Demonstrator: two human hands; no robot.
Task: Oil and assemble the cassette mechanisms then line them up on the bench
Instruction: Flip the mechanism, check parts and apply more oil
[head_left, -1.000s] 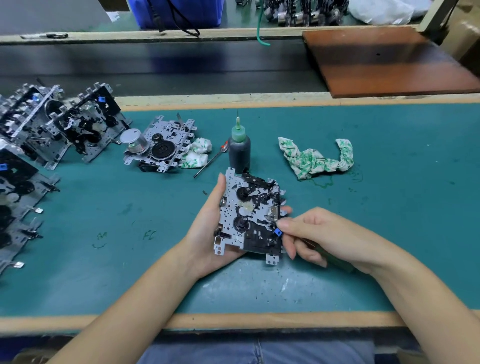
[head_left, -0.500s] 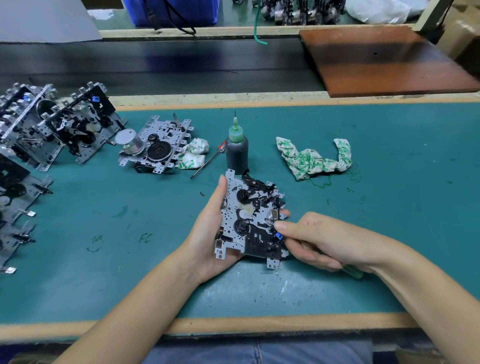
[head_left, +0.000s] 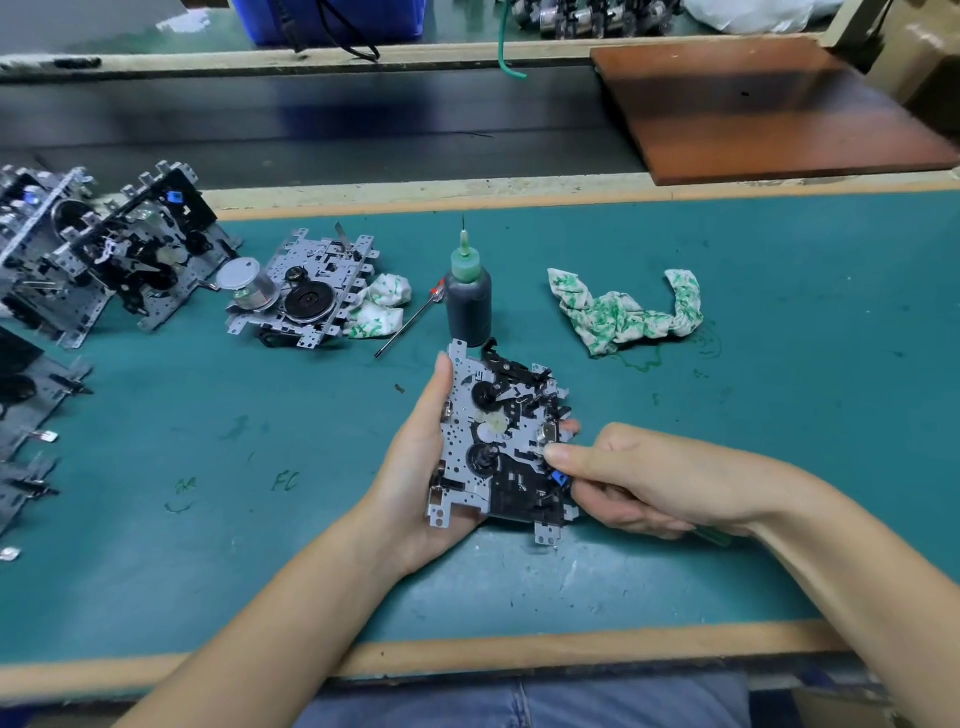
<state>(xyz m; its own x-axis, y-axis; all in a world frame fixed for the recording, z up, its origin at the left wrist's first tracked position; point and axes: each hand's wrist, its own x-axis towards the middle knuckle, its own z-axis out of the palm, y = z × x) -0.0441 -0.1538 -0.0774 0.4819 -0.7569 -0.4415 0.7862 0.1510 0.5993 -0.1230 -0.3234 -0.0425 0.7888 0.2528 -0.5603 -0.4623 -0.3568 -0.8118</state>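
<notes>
One cassette mechanism held above the bench
Perforated grey plate, black gears, blue tab; left hand cradles it, right hand pinches its edge

Electronics assembly workshop, green-matted worktop with wooden edging, rows of cassette mechanisms lined at its left, needle-tipped oil bottle, stained rags, dark conveyor belt running behind
</notes>
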